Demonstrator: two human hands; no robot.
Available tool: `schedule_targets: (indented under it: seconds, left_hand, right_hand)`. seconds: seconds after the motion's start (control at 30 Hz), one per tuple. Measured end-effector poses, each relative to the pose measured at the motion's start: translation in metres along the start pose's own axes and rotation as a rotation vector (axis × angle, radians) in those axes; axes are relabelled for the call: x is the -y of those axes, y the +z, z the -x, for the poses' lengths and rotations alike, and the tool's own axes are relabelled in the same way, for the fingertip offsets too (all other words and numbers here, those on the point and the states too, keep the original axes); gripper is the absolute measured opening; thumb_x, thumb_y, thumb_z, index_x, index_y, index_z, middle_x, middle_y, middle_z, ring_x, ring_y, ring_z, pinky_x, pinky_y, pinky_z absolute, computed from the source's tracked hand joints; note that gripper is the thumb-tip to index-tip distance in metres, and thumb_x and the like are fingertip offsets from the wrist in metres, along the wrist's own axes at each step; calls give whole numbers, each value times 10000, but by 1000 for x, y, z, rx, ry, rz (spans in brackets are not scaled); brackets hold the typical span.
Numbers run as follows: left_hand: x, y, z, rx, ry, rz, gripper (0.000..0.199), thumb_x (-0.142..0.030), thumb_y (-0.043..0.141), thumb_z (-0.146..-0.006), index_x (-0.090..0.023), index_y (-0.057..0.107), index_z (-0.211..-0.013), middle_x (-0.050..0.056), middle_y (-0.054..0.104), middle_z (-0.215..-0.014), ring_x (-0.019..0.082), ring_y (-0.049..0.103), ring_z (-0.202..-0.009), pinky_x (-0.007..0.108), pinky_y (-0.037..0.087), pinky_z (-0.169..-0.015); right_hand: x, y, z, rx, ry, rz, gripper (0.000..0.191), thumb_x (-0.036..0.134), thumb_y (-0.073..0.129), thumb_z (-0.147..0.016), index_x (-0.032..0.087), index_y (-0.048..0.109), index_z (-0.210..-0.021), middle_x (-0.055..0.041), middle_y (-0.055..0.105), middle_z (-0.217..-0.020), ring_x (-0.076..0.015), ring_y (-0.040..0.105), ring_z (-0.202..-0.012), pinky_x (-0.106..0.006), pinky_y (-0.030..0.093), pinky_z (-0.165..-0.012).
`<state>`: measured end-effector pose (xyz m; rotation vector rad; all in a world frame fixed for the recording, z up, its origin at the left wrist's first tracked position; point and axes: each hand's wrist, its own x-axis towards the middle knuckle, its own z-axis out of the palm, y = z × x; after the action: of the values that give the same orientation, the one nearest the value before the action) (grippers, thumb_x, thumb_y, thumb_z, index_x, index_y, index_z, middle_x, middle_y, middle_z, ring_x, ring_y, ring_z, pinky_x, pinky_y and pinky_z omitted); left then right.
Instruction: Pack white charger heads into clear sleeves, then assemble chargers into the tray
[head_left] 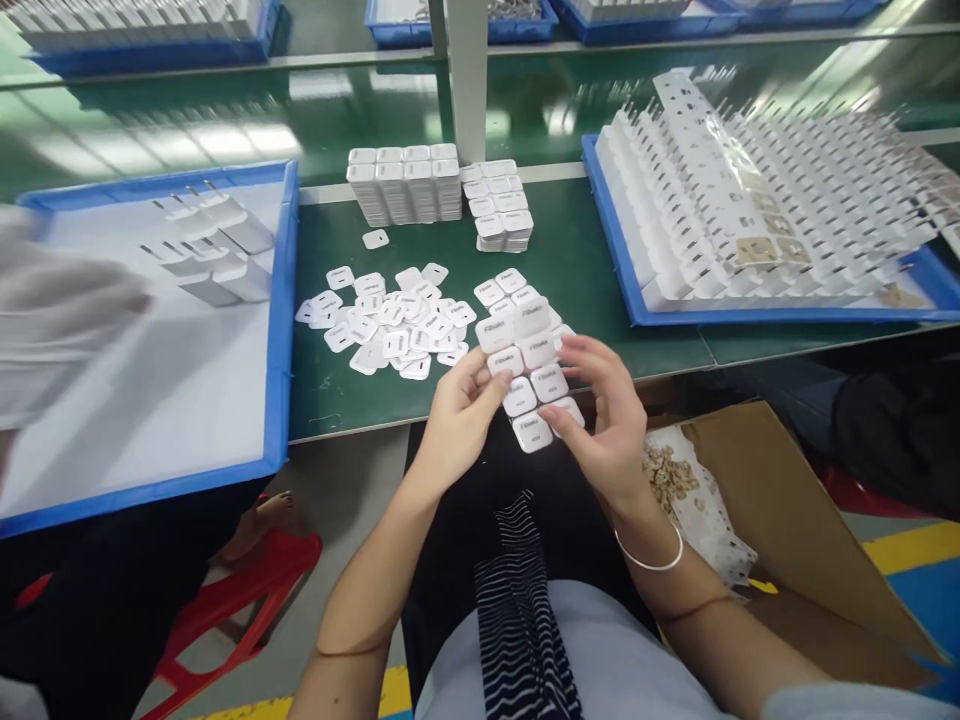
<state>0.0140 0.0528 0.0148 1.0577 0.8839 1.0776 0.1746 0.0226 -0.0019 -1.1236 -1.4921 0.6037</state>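
Between my hands, just over the table's front edge, is a sheet of white rounded-square cards (519, 397) in two columns, with dark print on them. My left hand (463, 415) pinches its left side with the thumb on top. On the right side, my right hand (604, 415) grips the same sheet, thumb across a lower card. Behind it on the table lie more joined cards (511, 288), partly hidden by the sheet. To the left spreads a loose pile of single white cards (401, 318), some showing a small dark slot.
Stacked card sheets (405, 188) and a shorter stack (499, 205) stand at the back. A blue tray (281, 330) at left holds white blocks with metal pins; a co-worker's blurred arm (75, 300) reaches over it. Another blue tray (637, 300) is at right, above a cardboard box (780, 500) with scraps.
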Motion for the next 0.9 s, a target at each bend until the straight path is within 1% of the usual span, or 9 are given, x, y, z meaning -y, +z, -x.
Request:
schedule_targets:
  seconds: [0.07, 0.13, 0.2, 0.27, 0.33, 0.43, 0.57, 0.73, 0.9]
  left_hand:
    - [-3, 3, 11, 67, -11, -69, 279, -286, 578, -934, -199, 640, -1193, 59, 730, -1082, 183, 694, -944, 269, 559, -809]
    - [-6, 5, 22, 98, -32, -208, 316, -306, 542, -956, -206, 599, -1250, 63, 733, -1052, 187, 697, -916, 283, 562, -791]
    - [-8, 6, 32, 10, 6, -459, 402, -315, 534, -960, -213, 499, -1347, 63, 736, -992, 186, 697, -839, 299, 564, -738]
    - [-8, 5, 38, -185, 195, -797, 560, -304, 594, -926, -210, 381, -1436, 92, 717, -1053, 211, 691, -879, 341, 563, -767]
    - [-9, 3, 39, -275, 492, -1100, 666, -267, 674, -868, -226, 368, -1458, 144, 638, -1256, 272, 638, -1109, 420, 528, -919]
    - [-13, -4, 35, -37, 753, -1326, 548, -203, 648, -875, -259, 489, -1397, 122, 503, -1465, 318, 422, -1399, 489, 374, -1121]
    - [-18, -12, 33, 89, 665, -1295, 476, -208, 558, -930, -233, 493, -1401, 87, 561, -1429, 276, 451, -1392, 455, 362, -1126]
    - [-18, -15, 40, 142, 484, -1107, 460, -252, 559, -937, -239, 485, -1392, 69, 621, -1362, 238, 585, -1254, 425, 419, -1056]
    - [-19, -13, 42, 124, 512, -1146, 380, -313, 627, -903, -214, 584, -1268, 65, 720, -1194, 211, 699, -974, 385, 479, -924]
  right_hand:
    - [1, 0, -5, 26, 222, -199, 552, 257, 785, -760, 254, 596, -1279, -98, 610, -1332, -263, 615, -1171, -396, 556, -913]
    - [1, 1, -9, 140, 413, -370, 414, 281, 797, -752, 232, 679, -1145, -70, 719, -1124, -230, 695, -974, -349, 588, -807]
    - [3, 3, -12, 203, 536, -455, 218, 298, 800, -751, 199, 738, -934, -39, 751, -888, -197, 706, -804, -309, 588, -717]
    - [5, 5, -12, 188, 595, -485, 166, 306, 814, -735, 184, 737, -816, -20, 737, -788, -174, 688, -725, -279, 573, -658]
    - [6, 5, -11, 187, 627, -520, 166, 313, 815, -734, 182, 730, -791, -10, 730, -770, -158, 672, -699, -260, 560, -630]
    - [7, 2, -10, 297, 644, -652, 170, 321, 789, -769, 191, 737, -866, -13, 742, -834, -151, 679, -754, -258, 569, -680]
    - [6, -2, -9, 494, 677, -813, 333, 258, 863, -668, 191, 743, -971, -22, 757, -886, -170, 710, -817, -303, 596, -773]
    - [11, 3, -7, 387, 594, -690, 198, 269, 842, -697, 209, 782, -875, -17, 755, -799, -177, 706, -766, -303, 591, -737]
    - [15, 6, -2, 371, 484, -557, 148, 328, 817, -733, 218, 803, -831, -15, 748, -771, -189, 689, -724, -293, 565, -682]
